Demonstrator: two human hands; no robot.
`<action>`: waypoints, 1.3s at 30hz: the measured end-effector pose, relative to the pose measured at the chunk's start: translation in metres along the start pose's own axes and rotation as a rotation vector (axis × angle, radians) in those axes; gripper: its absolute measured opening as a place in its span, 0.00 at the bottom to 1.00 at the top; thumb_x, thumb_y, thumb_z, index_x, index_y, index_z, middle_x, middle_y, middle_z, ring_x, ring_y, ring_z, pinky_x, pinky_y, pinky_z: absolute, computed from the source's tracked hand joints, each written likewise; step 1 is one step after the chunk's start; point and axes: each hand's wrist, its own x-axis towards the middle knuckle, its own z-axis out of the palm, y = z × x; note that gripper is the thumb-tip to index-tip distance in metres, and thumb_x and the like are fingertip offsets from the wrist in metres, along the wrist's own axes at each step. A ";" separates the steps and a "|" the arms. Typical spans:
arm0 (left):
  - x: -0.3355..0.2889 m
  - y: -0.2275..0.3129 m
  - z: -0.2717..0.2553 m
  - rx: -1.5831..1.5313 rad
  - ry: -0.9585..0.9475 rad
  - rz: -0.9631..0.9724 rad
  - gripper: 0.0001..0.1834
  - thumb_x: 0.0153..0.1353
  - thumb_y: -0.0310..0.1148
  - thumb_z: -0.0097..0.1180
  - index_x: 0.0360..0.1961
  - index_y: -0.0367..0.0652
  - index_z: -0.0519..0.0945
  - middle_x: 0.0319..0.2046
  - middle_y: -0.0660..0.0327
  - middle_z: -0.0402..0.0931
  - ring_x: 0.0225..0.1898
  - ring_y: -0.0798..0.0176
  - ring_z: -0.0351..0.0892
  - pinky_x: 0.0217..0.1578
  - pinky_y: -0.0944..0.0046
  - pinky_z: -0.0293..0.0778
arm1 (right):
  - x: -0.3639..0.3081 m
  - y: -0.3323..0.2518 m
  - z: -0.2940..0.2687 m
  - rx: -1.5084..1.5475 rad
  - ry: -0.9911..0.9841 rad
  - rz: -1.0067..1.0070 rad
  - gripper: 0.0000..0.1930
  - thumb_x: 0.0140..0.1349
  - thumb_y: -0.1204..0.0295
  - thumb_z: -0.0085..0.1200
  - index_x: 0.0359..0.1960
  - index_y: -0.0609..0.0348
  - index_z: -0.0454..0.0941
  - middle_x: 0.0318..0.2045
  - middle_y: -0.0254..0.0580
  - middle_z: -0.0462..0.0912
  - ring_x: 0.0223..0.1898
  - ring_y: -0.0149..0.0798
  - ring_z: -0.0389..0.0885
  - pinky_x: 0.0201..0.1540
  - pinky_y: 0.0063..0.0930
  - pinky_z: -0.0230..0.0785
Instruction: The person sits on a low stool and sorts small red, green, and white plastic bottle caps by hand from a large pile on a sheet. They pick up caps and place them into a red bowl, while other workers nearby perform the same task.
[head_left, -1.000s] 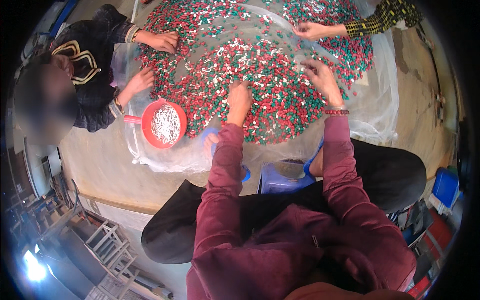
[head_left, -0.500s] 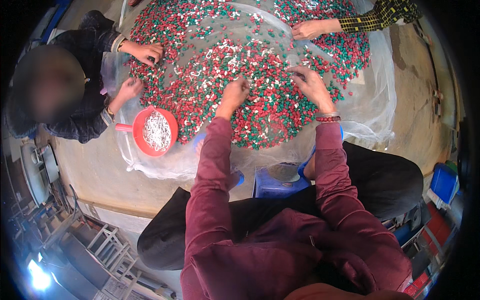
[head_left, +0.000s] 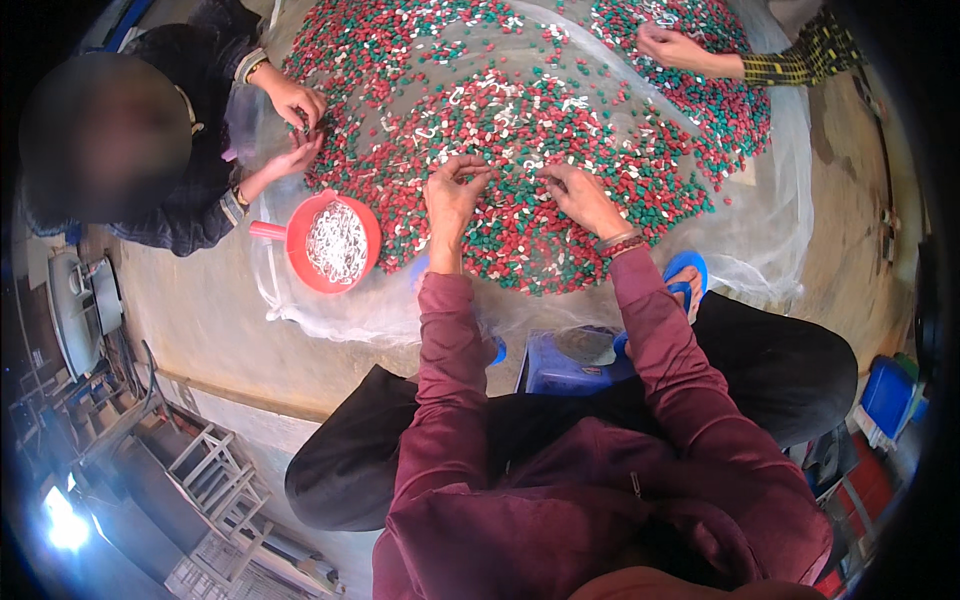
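A wide spread of small red, green and white pieces lies on a thin translucent sheet in front of me. Over its near middle is my left hand, thumb and fingers brought together in a pinch. Facing it, a short gap away, my right hand is also pinched, with its fingertips just above the pieces. Whatever sits between the fingertips of either hand is too small to make out. Left of my hands rests a red pan with a short handle, containing many white curved, hook-like pieces.
At the left, a co-worker's two hands meet over the pile's edge. Another person's hand, in a checked black-and-yellow sleeve, reaches in at far right. The sheet spreads past the pile. A blue plastic stool stands between my legs.
My hands have come nearer each other, the right one moving inward to the left. The left co-worker's hands have drawn together. The whole view has shifted a little.
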 end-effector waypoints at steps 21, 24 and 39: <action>-0.019 -0.053 0.052 0.347 -0.228 0.054 0.15 0.51 0.37 0.65 0.33 0.40 0.75 0.24 0.58 0.73 0.27 0.57 0.78 0.27 0.62 0.72 | -0.013 0.062 -0.027 -0.647 0.056 0.468 0.17 0.53 0.64 0.57 0.47 0.35 0.77 0.48 0.48 0.71 0.54 0.54 0.67 0.51 0.65 0.60; -0.016 -0.034 0.038 -0.297 -0.289 -0.169 0.07 0.56 0.29 0.61 0.31 0.42 0.74 0.20 0.70 0.69 0.19 0.75 0.66 0.18 0.74 0.60 | -0.008 0.059 -0.028 -0.485 0.197 0.284 0.14 0.54 0.67 0.56 0.44 0.39 0.79 0.46 0.49 0.71 0.51 0.55 0.68 0.51 0.57 0.64; -0.006 0.015 -0.022 -1.493 -0.440 -0.017 0.10 0.65 0.35 0.44 0.28 0.44 0.64 0.30 0.62 0.57 0.27 0.70 0.58 0.17 0.77 0.62 | 0.048 0.030 0.042 -0.866 -0.048 -0.093 0.18 0.52 0.73 0.53 0.47 0.50 0.74 0.52 0.47 0.66 0.55 0.48 0.65 0.47 0.52 0.65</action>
